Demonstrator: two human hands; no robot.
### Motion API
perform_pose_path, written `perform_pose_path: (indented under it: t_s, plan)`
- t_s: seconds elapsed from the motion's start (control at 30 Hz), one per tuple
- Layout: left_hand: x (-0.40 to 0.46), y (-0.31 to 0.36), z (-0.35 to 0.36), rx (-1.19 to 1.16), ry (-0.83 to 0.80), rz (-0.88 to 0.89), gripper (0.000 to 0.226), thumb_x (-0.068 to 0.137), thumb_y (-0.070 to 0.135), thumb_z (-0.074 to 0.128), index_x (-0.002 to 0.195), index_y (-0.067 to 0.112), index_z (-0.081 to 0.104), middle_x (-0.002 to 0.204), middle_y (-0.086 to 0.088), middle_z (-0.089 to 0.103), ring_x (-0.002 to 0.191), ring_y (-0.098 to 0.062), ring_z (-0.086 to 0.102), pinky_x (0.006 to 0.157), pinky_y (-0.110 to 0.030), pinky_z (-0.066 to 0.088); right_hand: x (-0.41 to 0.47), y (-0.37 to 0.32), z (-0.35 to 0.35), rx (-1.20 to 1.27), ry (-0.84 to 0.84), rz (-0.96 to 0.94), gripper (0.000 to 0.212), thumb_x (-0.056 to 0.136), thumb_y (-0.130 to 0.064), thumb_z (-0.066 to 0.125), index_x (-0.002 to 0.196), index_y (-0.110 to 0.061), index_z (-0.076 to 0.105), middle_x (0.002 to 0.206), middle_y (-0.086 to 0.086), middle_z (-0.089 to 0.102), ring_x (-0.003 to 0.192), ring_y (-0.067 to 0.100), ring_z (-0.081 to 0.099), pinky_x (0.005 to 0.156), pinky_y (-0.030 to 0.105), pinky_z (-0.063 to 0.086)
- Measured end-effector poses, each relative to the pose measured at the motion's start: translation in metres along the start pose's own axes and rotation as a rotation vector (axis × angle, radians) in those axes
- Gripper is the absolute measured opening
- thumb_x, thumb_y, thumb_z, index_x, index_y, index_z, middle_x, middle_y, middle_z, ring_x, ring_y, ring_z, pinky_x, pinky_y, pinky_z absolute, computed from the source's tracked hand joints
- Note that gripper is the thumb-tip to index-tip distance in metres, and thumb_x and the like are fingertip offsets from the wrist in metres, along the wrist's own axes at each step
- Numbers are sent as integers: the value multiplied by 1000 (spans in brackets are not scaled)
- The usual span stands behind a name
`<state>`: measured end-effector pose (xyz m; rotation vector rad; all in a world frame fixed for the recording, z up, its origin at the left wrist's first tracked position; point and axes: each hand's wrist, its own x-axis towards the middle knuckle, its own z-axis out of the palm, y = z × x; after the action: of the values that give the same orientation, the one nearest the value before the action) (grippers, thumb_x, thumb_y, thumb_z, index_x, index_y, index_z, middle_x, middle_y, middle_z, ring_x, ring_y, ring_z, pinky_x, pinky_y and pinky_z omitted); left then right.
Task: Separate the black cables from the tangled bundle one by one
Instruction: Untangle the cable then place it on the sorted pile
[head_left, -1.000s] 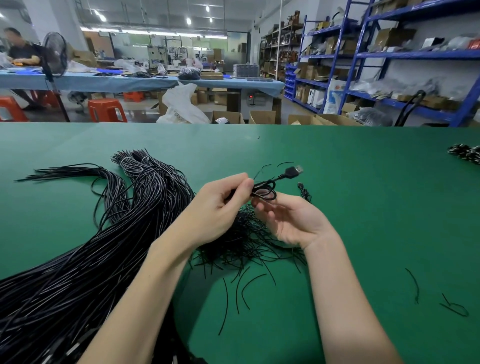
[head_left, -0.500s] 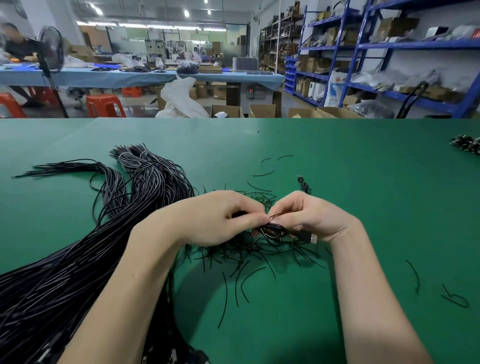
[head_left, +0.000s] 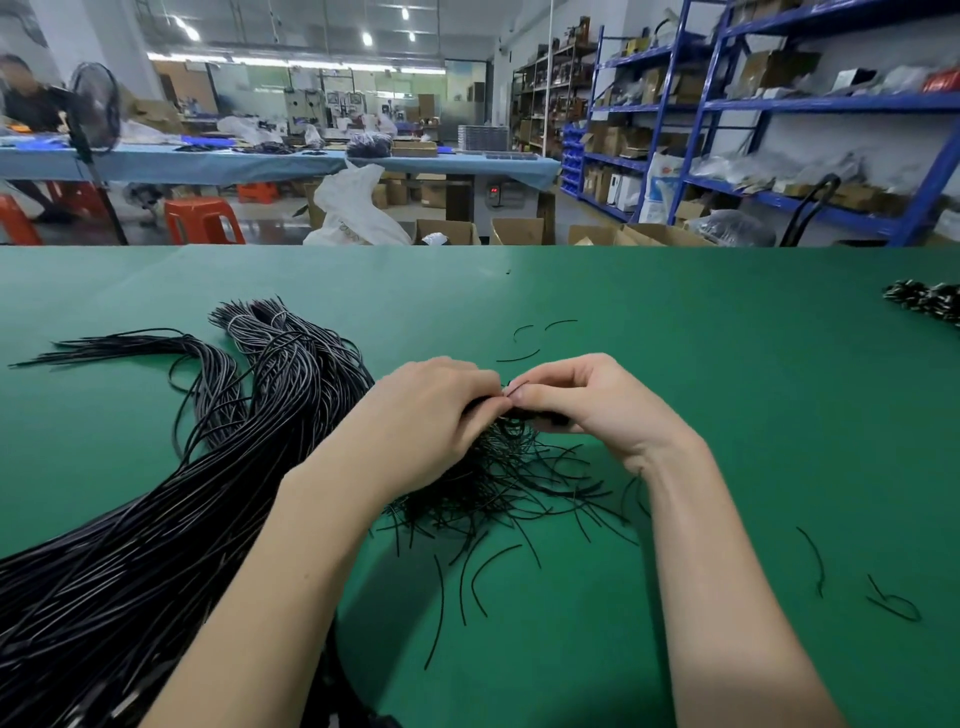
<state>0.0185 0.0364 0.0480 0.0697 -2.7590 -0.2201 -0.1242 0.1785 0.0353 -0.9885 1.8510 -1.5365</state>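
Nearest the camera, two bare forearms extend forward over the green table (head_left: 727, 364). A thick bundle of black cables (head_left: 104, 571) lies on the person's left, running from the near-left corner toward the table's middle, where its ends (head_left: 249, 317) fan out. A thinner strand group (head_left: 130, 343) branches off further left.

Between the forearms lies a loose pile of short black wire pieces (head_left: 498, 493), with single pieces scattered toward the near edge and to the right (head_left: 815, 561).

Above this pile the two hands meet. The left hand (head_left: 431, 410) has its fingers curled and its fingertips pressed against a small black coiled cable (head_left: 540, 415). The right hand (head_left: 587, 405) is curled around the same cable, thumb and forefinger pinching at the point where both hands touch. Most of the cable is hidden by the fingers.

Further right, at the table's edge, lies a separate cluster of black items (head_left: 924, 299).

Beyond the table stand orange stools (head_left: 202, 221), a blue-covered workbench (head_left: 260, 163), cardboard boxes and blue shelving (head_left: 727, 104)
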Motion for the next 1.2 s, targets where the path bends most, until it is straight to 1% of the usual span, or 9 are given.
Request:
perform_pose_path:
  t_s: [0.1, 0.23, 0.47, 0.57, 0.7, 0.87, 0.97, 1.03, 1.2]
  plan:
    - [3, 0, 9, 51, 99, -27, 29, 104, 40, 41, 97, 21, 61, 81, 10, 47, 91, -20, 51, 79, -34, 40, -1, -5, -1, -68, 28, -8, 7, 87, -26, 78, 85, -30, 84, 93, -4, 79, 90, 6, 65, 92, 33, 55]
    - [4, 4, 19, 120, 199, -63, 29, 106, 38, 38, 104, 19, 60, 95, 4, 59, 96, -21, 53, 82, -31, 37, -2, -7, 3, -83, 91, -26, 11, 79, -37, 83, 87, -30, 84, 87, -10, 79, 84, -4, 67, 83, 26, 47]
    - [2, 4, 21, 91, 304, -9, 27, 105, 30, 47, 100, 11, 65, 90, -3, 63, 88, -28, 55, 79, -36, 40, 1, -5, 7, 100, 115, 109, 11, 81, -33, 83, 87, -24, 84, 76, -6, 71, 68, 6, 63, 78, 23, 56]
    - [2, 4, 22, 58, 313, 62, 24, 104, 27, 52, 97, 8, 66, 85, -4, 61, 82, -28, 55, 77, -39, 44, -3, -5, 1, 108, 45, 136, 16, 81, -34, 83, 92, -22, 83, 84, -3, 75, 76, 9, 70, 74, 19, 56]
    - [2, 4, 23, 25, 334, 99, 25, 103, 27, 52, 97, 7, 66, 83, -3, 60, 78, -26, 53, 73, -38, 44, -6, -5, -1, 179, 45, 102, 17, 72, -34, 85, 84, -22, 82, 80, 1, 74, 71, 9, 67, 63, 18, 55]
    - [1, 6, 25, -78, 348, 34, 19, 102, 24, 57, 99, 9, 68, 86, -1, 66, 82, -24, 57, 76, -36, 45, -2, -4, 2, 132, 116, 4, 4, 81, -18, 84, 80, -16, 81, 74, 2, 74, 60, 8, 65, 60, 18, 52]
    - [2, 9, 21, -144, 249, -139, 25, 103, 38, 50, 99, 22, 69, 77, 11, 63, 75, -13, 56, 70, -33, 40, -1, -3, 3, 58, 149, -94, 3, 83, -11, 81, 82, -12, 79, 75, 3, 77, 60, 9, 66, 64, 20, 54]
    - [4, 8, 13, -219, 51, -227, 33, 103, 46, 45, 92, 26, 69, 66, 10, 60, 62, -9, 52, 64, -31, 40, -2, -3, 4, -24, 152, -154, 4, 84, -9, 82, 83, -13, 80, 78, 2, 78, 64, 10, 68, 71, 24, 57]
    - [-8, -20, -9, -1012, -430, -240, 41, 106, 38, 45, 106, 8, 74, 81, 2, 67, 76, -14, 60, 79, -23, 50, -9, -14, 9, -156, -43, -313, 3, 87, -11, 80, 88, -11, 83, 85, 3, 80, 81, 11, 71, 85, 37, 58]
